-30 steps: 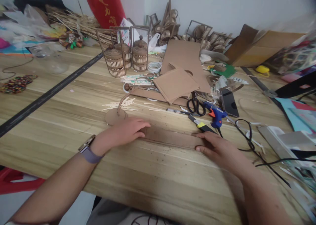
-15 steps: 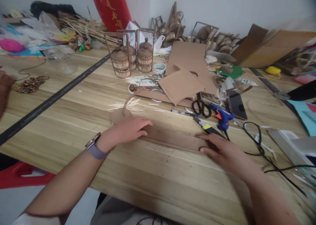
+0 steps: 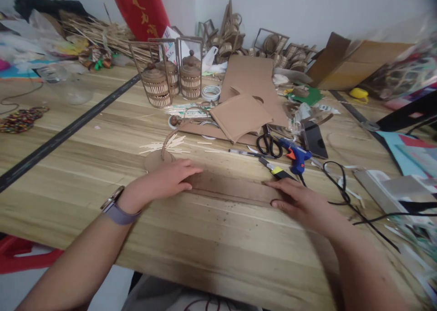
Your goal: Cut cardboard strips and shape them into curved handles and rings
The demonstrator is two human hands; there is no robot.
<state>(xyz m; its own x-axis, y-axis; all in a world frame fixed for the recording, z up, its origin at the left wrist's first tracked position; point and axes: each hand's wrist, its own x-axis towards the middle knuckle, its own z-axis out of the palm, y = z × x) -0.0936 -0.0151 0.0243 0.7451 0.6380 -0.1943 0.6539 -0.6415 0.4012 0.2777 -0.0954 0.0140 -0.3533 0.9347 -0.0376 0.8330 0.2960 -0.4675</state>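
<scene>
A long brown cardboard strip (image 3: 235,188) lies flat on the wooden table in front of me. My left hand (image 3: 167,179) grips its left end between thumb and fingers. At the opposite end, my right hand (image 3: 295,201) pinches the strip the same way. Just behind my left wrist is a round cardboard disc (image 3: 155,160), partly hidden by that hand, with a thin curved strip rising from it. A yellow and black utility knife (image 3: 276,169) rests beyond the right fingertips, close to a blue glue gun (image 3: 296,156).
Behind lie black-handled scissors (image 3: 269,145), a pen (image 3: 244,153), thin wooden sticks (image 3: 167,144) and cardboard sheets (image 3: 241,115). Small lidded baskets with tall handles (image 3: 155,88) stand further back. Black cable (image 3: 362,213) runs along the right, near a phone (image 3: 314,139).
The whole scene has shifted left in view as my head turned slightly right. Both hands keep their hold on the cardboard strip. The other person's hand at the left edge has gone out of view.
</scene>
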